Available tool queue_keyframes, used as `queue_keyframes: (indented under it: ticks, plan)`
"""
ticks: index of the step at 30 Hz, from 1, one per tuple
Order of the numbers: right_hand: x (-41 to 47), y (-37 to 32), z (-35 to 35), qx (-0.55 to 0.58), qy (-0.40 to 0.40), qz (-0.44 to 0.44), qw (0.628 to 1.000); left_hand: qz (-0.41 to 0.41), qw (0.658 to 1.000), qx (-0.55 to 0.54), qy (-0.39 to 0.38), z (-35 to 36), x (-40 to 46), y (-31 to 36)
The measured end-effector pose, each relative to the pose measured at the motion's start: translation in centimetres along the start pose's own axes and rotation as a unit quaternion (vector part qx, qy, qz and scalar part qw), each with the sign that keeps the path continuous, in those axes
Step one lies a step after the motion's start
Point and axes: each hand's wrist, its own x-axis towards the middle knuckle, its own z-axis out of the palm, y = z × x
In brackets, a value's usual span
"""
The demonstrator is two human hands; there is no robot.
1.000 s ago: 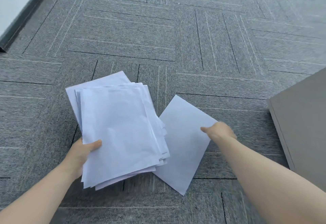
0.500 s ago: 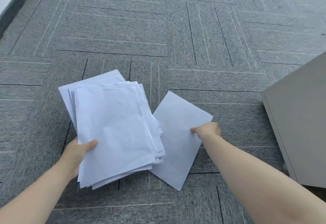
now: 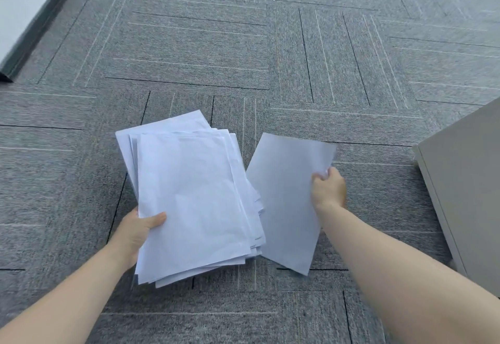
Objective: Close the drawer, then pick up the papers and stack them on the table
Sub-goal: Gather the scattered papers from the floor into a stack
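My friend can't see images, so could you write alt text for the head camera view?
Seen from above, a person's left hand holds a loose stack of white papers while the right hand pinches the edge of a single sheet over grey carpet. A grey cabinet stands at the right edge.

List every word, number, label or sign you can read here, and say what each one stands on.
None: no readable text shows in this view.
Stack of papers in the left hand: the top sheet looks blank.
Single sheet gripped by the right hand: its visible face is blank.
Grey cabinet: plain, with no label or brand.
Carpet: only line patterns.
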Motion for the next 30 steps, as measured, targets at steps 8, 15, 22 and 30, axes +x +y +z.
queue_keyframes:
  ticks: [8, 15, 22, 30]
  plan:
    - [-0.3, -8.4, -1.5, 0.050, 0.043, -0.160, 0.985, 0.004, 1.000, 0.029, 0.007, -0.6, 0.2, -0.2]
    - [-2.0, -15.0, -1.9, -0.043, -0.009, -0.369, 0.928, -0.003, 0.997, 0.076, 0.013, -1.3, 0.6, -1.1]
    - [-2.3, -19.3, -2.2, 0.019, -0.069, -0.364, 0.928, -0.021, 0.998, 0.054, 0.017, -0.9, 0.4, -0.8]
    - [-2.8, -13.1, 5.4, 0.021, -0.212, -0.209, 0.954, -0.038, 0.998, 0.016, 0.044, -0.8, 0.5, -0.4]
